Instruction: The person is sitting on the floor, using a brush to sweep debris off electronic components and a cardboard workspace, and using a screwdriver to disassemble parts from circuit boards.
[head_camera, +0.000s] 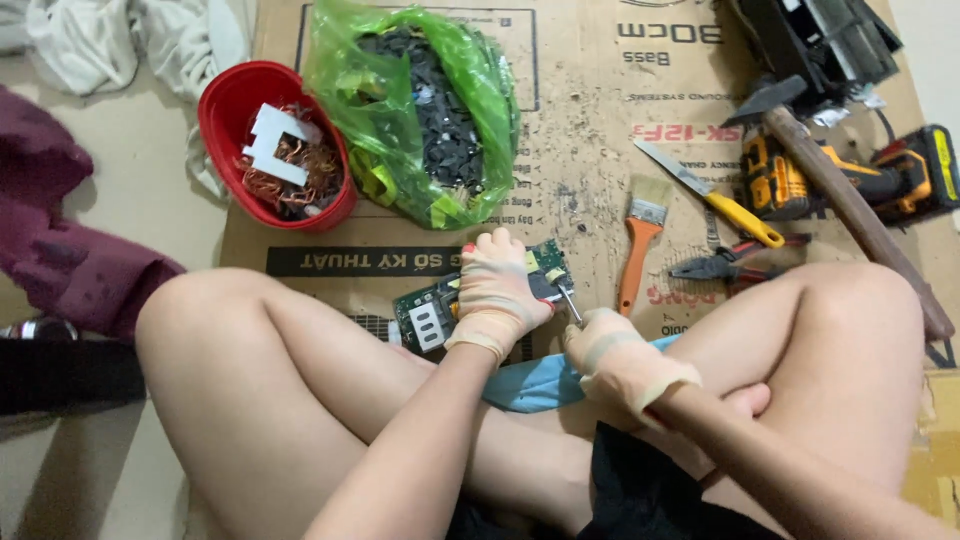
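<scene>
A green circuit board (432, 312) lies on the cardboard between my crossed legs. My left hand (497, 291), in a thin beige glove, presses down on the board and covers its middle. My right hand (620, 358), also gloved, is closed around a small tool whose metal tip (570, 302) touches the board's right edge. The tool's handle is hidden inside my fist, so I cannot tell its kind. A blue cloth (540, 385) lies under my right hand.
A red bowl (232, 105) with copper wire and a green bag (420, 110) of dark parts stand at the back left. A knife (712, 195), orange-handled brush (638, 245), pliers (728, 265), hammer (850, 200) and yellow power tool (850, 180) lie at the right. Clothes are piled at the left.
</scene>
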